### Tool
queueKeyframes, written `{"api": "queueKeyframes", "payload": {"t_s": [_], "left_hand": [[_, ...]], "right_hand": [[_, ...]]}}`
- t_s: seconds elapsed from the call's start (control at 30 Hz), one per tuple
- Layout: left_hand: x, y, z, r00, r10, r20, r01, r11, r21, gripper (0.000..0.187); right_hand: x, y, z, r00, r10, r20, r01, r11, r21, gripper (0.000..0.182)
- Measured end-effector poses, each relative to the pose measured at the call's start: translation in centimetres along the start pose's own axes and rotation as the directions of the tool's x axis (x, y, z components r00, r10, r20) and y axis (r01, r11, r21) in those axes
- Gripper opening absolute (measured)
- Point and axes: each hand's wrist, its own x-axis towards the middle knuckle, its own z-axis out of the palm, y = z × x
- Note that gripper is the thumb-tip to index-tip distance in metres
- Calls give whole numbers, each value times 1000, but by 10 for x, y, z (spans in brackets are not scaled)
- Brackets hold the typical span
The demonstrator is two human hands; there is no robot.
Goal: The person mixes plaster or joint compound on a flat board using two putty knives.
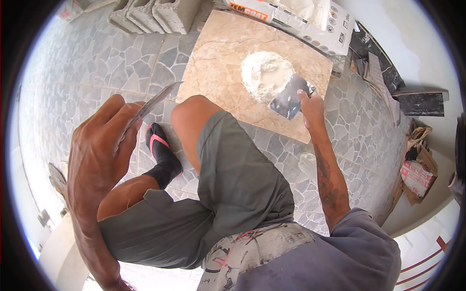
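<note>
My right hand grips a flat metal scraper. Its wide blade rests against the near right edge of a heap of off-white powder, which has a shallow hollow in its middle. Beneath the heap lies a beige marbled tile on the floor. Raised close to the camera on the left, my left hand is closed on a thin, slightly curved blade seen edge-on; its handle is hidden by the fingers.
An open powder bag printed ZEMCOAT lies at the tile's far edge. Hollow concrete blocks stand at the back left. Dark tile offcuts and a torn carton are by the right wall. Patterned grey floor surrounds the tile.
</note>
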Motion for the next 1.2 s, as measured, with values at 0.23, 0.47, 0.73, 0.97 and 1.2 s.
{"api": "queueKeyframes", "payload": {"t_s": [0.23, 0.47, 0.73, 0.97, 1.2], "left_hand": [[-2, -4, 0, 1000, -21, -23, 21, 999, 24, 23], [0, -3, 2, 999, -36, -2, 36, 999, 15, 23], [0, 0, 2, 1000, -24, 9, 24, 999, 28, 23], [-1, -1, 2, 1000, -13, -1, 13, 1000, 27, 22], [0, -4, 2, 1000, -22, -1, 22, 1000, 19, 20]], "right_hand": [[-38, 55, 0, 977, 212, 1, -191, 878, 439, 26], [-51, 89, 55, 963, 258, 76, -214, 566, 796, 33], [-57, 59, 68, 941, 294, 166, -278, 397, 874, 29], [-63, 9, 53, 966, 174, 193, -253, 465, 849, 27], [-75, 48, 61, 938, 261, 229, -322, 404, 856, 33]]}}
